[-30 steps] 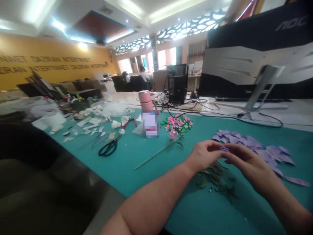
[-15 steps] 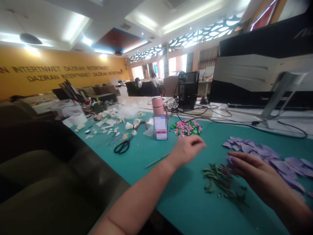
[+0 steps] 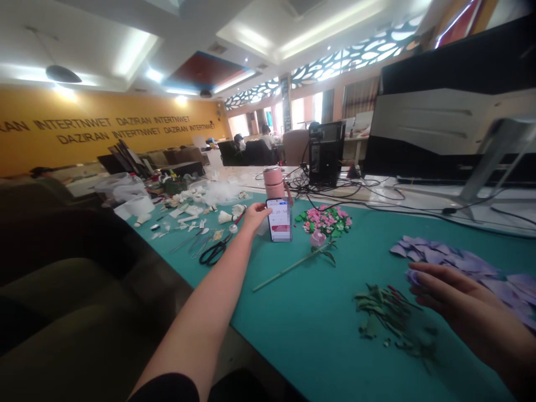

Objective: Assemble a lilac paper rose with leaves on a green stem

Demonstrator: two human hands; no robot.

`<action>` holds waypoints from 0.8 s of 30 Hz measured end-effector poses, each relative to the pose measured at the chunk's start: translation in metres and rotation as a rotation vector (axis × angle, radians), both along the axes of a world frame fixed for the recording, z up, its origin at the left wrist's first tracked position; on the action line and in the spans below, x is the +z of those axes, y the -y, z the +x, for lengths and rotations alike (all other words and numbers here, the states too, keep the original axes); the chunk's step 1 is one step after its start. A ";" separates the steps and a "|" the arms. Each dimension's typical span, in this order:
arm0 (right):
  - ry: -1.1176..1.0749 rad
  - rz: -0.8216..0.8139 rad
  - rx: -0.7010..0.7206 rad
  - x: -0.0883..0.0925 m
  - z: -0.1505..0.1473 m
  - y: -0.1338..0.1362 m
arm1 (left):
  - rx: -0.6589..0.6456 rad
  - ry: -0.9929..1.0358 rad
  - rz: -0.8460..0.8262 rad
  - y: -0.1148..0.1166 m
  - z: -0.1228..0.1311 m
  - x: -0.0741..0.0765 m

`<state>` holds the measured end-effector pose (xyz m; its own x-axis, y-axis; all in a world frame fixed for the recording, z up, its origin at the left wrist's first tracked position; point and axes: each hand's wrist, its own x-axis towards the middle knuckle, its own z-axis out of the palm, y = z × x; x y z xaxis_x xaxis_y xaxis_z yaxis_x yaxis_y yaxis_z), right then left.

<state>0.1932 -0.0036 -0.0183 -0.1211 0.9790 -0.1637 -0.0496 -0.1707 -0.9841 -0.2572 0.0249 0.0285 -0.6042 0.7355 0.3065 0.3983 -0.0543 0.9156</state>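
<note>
We understand this place as an open-plan office: we see a computer monitor point(image 3: 444, 120) from behind, a computer tower point(image 3: 326, 156) near tangled cables point(image 3: 307, 190), some persons point(image 3: 267, 137) seated among chairs point(image 3: 256, 152) far away, and large lettering point(image 3: 134, 120) on the yellow wall point(image 3: 138, 106).

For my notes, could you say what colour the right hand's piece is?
The head view shows a light purple piece.

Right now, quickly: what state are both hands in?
Left hand: at the black-edged rectangular phone; grip unclear.
Right hand: holding a small curled lilac piece.
</note>
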 end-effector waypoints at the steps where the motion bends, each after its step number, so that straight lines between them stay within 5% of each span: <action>1: -0.003 -0.010 -0.010 0.000 0.001 -0.001 | -0.009 0.000 0.002 -0.003 -0.001 -0.003; 11: 0.023 -0.048 -0.038 -0.001 0.003 -0.003 | 0.028 -0.057 0.026 -0.015 -0.005 -0.011; 17: -0.012 -0.042 -0.061 0.005 0.000 -0.002 | 0.124 -0.051 0.108 -0.003 0.007 0.007; 21: -0.034 0.054 -0.003 0.007 -0.005 0.001 | 0.100 -0.020 0.232 0.012 0.058 0.027; 24: -0.027 0.155 0.062 0.010 -0.009 0.004 | -0.185 -0.072 0.245 0.026 0.125 0.034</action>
<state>0.1838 -0.0073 -0.0083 -0.1840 0.9829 -0.0070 -0.0707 -0.0203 -0.9973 -0.1323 -0.0012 0.0622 -0.4375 0.7298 0.5253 0.4250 -0.3470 0.8361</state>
